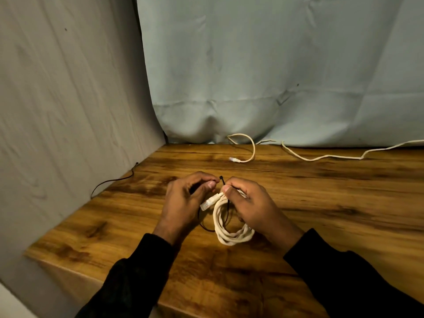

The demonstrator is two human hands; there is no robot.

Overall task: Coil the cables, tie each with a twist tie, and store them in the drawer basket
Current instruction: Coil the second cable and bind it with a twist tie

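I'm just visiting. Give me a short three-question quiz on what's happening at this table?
1. True or false: the white coiled cable lies untouched on the wooden table.
2. What thin black item do both hands pinch?
3. Another white cable is: A) far edge, uncoiled B) already tied C) on the floor.

Key: 1. False; the right hand holds it. 2. The black twist tie, left hand pinching too. 3. A, the loose cable.

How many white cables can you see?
2. One coil is held in both hands, near the table's front. One loose cable lies along the back of the table by the cloth. Its far end runs out of view.
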